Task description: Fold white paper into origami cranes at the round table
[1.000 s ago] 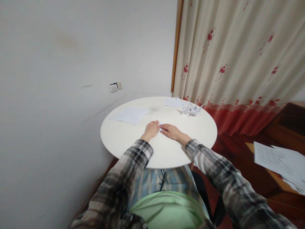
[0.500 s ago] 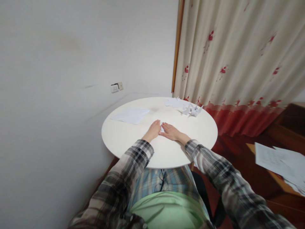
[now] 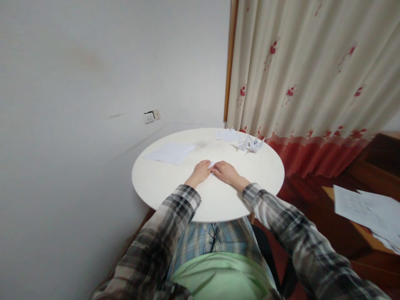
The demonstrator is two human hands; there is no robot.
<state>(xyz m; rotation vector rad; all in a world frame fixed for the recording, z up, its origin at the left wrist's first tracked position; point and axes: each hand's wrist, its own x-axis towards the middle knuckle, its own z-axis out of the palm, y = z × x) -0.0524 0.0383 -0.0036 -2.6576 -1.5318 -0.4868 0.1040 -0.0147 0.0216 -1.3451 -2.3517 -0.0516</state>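
Note:
A small piece of folded white paper (image 3: 212, 164) lies on the round white table (image 3: 215, 204), mostly covered by my fingers. From the left, my left hand (image 3: 201, 171) has its bent fingers closed on the paper's edge. My right hand (image 3: 225, 171) meets it from the other side, its fingers curled and pinching the paper close to the left fingertips. How the paper is folded underneath cannot be made out.
Flat white sheets (image 3: 171, 153) lie at the table's back left. Further back are more paper (image 3: 226, 134) and several folded paper shapes (image 3: 251, 144). Papers (image 3: 365, 208) rest on wooden furniture to the right. A wall (image 3: 93, 104) borders the left, a curtain (image 3: 306, 83) the far side.
My fingers, which lay flatter and straighter over the paper, are now bent and drawn in. My two hands' fingertips have come closer together around it. The view has shifted slightly.

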